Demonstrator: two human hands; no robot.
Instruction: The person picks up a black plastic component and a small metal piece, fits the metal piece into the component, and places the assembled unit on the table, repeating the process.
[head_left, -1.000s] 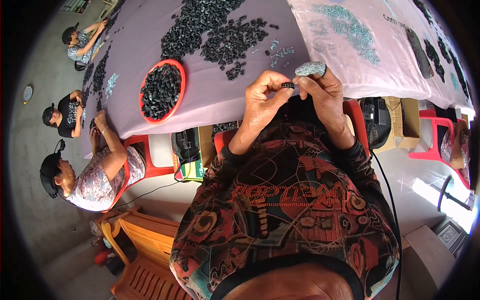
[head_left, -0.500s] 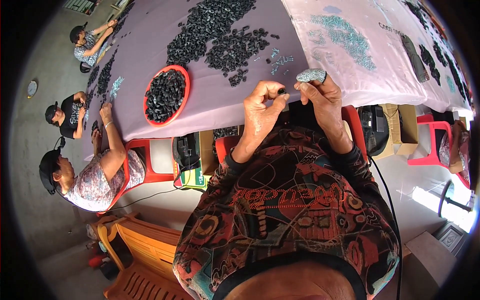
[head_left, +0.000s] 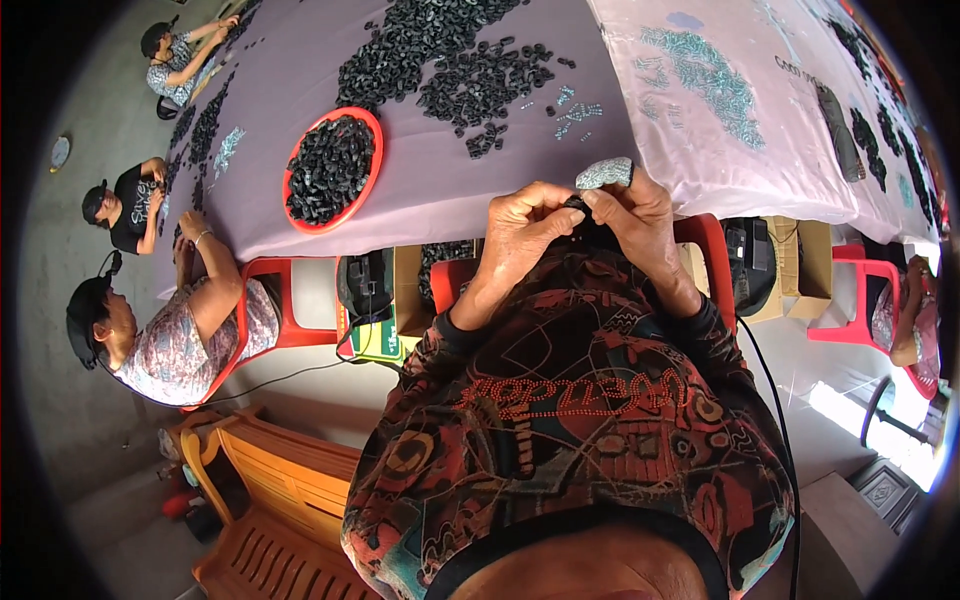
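Over the near edge of the table my left hand (head_left: 522, 240) pinches a small black plastic piece (head_left: 576, 203) between thumb and forefinger. Close against it is my right hand (head_left: 645, 220), its thumb and forefinger pressed together at the piece. A grey knitted cover (head_left: 606, 173) sits on the right forefinger. Whatever lies between the right fingertips is too small to make out. Beyond the hands, a few small pale-teal pieces (head_left: 578, 118) lie scattered on the cloth. Loose black pieces (head_left: 480, 85) form a large heap farther back.
A red basket (head_left: 375, 165) full of black pieces stands on the mauve tablecloth (head_left: 440, 180) at left. Many teal pieces (head_left: 710, 85) lie on the pink cloth at right. Co-workers (head_left: 165, 340) sit along the left side. A wooden bench (head_left: 285, 470) and cardboard boxes (head_left: 803, 265) flank me.
My hands have come together, the right fingertips now meeting the black piece in my left hand. The whole view has shifted slightly.
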